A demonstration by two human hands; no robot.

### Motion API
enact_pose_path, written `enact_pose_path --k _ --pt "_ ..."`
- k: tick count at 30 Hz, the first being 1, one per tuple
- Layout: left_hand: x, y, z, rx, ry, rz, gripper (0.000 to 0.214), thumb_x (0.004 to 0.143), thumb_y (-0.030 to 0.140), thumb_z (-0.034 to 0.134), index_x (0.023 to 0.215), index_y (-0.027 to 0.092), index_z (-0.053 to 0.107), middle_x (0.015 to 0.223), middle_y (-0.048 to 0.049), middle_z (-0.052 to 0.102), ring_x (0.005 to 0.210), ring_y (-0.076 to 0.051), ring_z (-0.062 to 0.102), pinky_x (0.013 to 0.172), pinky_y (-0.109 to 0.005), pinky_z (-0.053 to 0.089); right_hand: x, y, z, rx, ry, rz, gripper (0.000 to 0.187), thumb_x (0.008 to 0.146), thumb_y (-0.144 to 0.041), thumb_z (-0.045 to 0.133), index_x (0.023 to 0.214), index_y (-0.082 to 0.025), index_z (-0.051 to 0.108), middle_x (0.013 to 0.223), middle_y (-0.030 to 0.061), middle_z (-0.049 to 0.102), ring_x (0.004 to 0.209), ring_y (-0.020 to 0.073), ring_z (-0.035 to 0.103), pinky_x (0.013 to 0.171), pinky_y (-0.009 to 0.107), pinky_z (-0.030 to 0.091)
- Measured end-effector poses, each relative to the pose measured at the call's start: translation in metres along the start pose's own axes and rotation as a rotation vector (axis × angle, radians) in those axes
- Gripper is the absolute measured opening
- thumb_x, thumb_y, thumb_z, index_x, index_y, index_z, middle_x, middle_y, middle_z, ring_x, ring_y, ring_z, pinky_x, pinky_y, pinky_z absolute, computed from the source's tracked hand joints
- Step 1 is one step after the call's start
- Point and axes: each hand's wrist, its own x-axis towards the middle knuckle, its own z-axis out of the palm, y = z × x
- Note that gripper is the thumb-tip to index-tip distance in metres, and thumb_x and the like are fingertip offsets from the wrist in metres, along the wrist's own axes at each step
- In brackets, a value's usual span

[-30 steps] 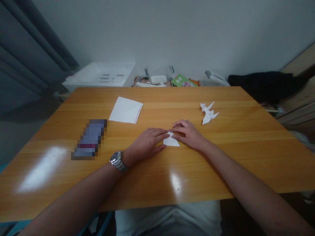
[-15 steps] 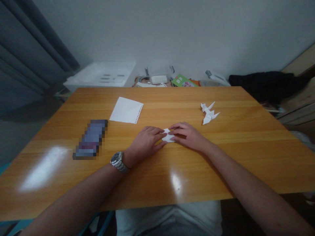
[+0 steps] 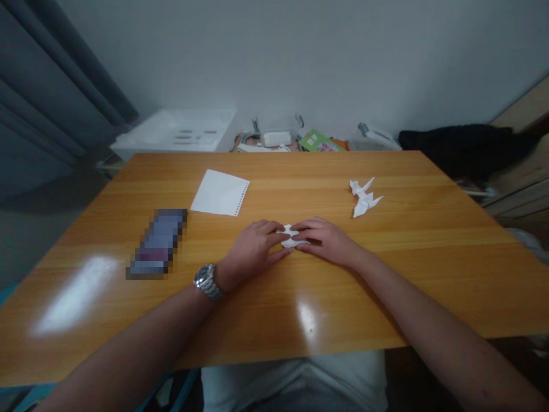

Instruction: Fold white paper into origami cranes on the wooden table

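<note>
A small folded piece of white paper (image 3: pixel 290 238) lies on the wooden table (image 3: pixel 274 297) just ahead of me. My left hand (image 3: pixel 252 249), with a metal watch on its wrist, presses on the paper's left side with curled fingers. My right hand (image 3: pixel 326 240) pinches the paper's right side, fingers closed over it. Most of the paper is hidden under the fingers.
A finished white paper crane (image 3: pixel 363 197) sits to the right of my hands. A white notebook sheet (image 3: pixel 219 193) lies at the back left, and a blurred flat object (image 3: pixel 158 243) to the left. Clutter and a white tray (image 3: pixel 175 133) lie beyond the table's far edge.
The paper has been folded smaller. Both hands have closed in toward each other over it, covering more of it.
</note>
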Motion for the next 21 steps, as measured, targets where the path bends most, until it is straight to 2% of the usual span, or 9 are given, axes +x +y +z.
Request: enact_pose_path --k 3,13,21 --pt "0.0009 -0.0023 0.0033 -0.003 0.015 -0.005 0.027 0.103 0.036 0.054 0.118 0.023 0.071 0.119 -0.0077 0.068 0.107 -0.024 0.062 0.097 -0.040 0.051 0.0004 0.0000 0.0004 0.004 -0.005 0.009 0.018 0.097 -0.030 0.066 0.111 -0.025 0.076 0.122 0.0079 0.074 0.113 0.0233 0.066 0.099 0.044 0.052" --pt "0.0057 -0.0024 0.0033 -0.046 0.018 -0.070 0.022 0.104 0.033 0.053 0.107 0.017 0.067 0.109 -0.0082 0.069 0.099 -0.022 0.061 0.091 -0.037 0.051 0.0027 -0.0052 0.0013 0.027 0.014 0.066 0.017 0.098 -0.028 0.064 0.112 -0.024 0.074 0.120 0.0076 0.075 0.114 0.0225 0.068 0.102 0.042 0.052" --pt "0.0089 -0.0001 0.0060 -0.035 0.042 -0.149 0.022 0.103 0.034 0.053 0.100 0.017 0.067 0.103 -0.0070 0.069 0.094 -0.022 0.060 0.084 -0.035 0.049 0.0012 -0.0064 0.0033 0.006 0.060 0.134 0.019 0.099 -0.029 0.063 0.113 -0.024 0.074 0.116 0.0076 0.077 0.105 0.0226 0.072 0.094 0.039 0.056"
